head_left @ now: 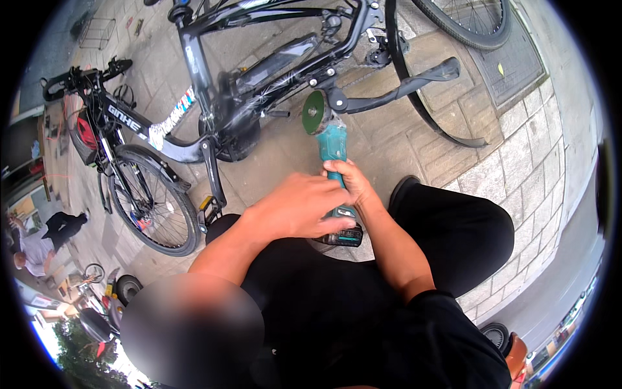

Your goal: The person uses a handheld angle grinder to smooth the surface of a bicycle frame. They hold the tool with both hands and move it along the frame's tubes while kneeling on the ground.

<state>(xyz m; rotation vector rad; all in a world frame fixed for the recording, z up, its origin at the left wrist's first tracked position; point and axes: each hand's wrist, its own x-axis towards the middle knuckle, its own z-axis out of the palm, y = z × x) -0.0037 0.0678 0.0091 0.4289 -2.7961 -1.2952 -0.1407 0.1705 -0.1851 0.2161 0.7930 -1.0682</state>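
Note:
A teal and black cordless angle grinder (332, 144) with a green disc (314, 111) is in front of me. My right hand (350, 180) is wrapped round its body, thumb on top. Over its rear half lies my left hand (308, 206), fingers stretched across the tool and thumb apart, near the black battery pack (343, 236). Part of the grinder is hidden beneath this hand. The disc is close to the pivot of a black kickstand (405, 87) on a black bicycle frame (272, 84); whether they touch I cannot tell.
A curved black mudguard (431, 120) arches beside the kickstand. The bicycle's pedal (207, 206) and front wheel (155, 201) are at left, its rear wheel (470, 19) at top right. Paving slabs (447, 162) lie underneath. Another person (39, 249) is far left.

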